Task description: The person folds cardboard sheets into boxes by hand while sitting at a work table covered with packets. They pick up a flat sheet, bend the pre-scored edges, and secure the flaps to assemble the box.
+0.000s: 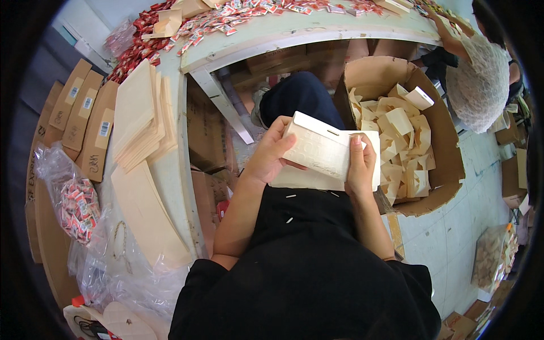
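Between my two hands, above my lap, is a cream paper packet [316,146] with a slotted top flap, embossed marks and some script. My left hand [272,151] grips its left end, thumb on the front face. My right hand [361,163] holds the right end, thumb up along the edge. Under the packet, more flat cream paper [308,180] lies across my lap, its right part passing behind my right hand. Just right of my hands stands a large open cardboard box [446,170] with many folded cream packets [395,123] heaped inside.
On the table [183,140] at left lie a stack of flat cream paper sheets [136,110], clear plastic bags [80,204] and long cardboard boxes [100,127]. Small red and white sachets [229,17] cover the far table. Another person [480,80] sits at upper right.
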`<state>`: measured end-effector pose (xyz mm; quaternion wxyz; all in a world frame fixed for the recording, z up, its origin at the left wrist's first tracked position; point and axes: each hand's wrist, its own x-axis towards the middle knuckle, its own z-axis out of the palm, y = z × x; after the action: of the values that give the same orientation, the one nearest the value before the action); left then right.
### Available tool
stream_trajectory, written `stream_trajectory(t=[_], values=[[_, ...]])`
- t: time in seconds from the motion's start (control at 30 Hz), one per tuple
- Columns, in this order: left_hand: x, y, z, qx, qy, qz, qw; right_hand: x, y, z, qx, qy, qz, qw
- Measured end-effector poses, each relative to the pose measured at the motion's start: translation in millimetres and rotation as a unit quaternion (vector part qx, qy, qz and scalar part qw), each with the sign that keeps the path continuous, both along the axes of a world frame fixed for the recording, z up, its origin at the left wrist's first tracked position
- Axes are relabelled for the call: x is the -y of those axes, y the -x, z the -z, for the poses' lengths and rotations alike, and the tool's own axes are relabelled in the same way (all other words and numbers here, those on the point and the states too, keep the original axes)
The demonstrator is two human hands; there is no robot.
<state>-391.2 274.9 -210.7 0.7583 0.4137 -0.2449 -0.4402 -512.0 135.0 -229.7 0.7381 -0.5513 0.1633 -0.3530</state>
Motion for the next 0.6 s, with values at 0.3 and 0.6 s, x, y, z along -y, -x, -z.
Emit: stream_trajectory(t=[0.3,0.6], values=[[2,-3,-12,0.004,-0.092,0.017,0.996,20,3,-9,-0.073,0.144,0.032,0.986],[-6,-210,-160,-0.001,0.140,-0.404,0.904,25,8,-20,0.006,0.026,-0.077,0.997]])
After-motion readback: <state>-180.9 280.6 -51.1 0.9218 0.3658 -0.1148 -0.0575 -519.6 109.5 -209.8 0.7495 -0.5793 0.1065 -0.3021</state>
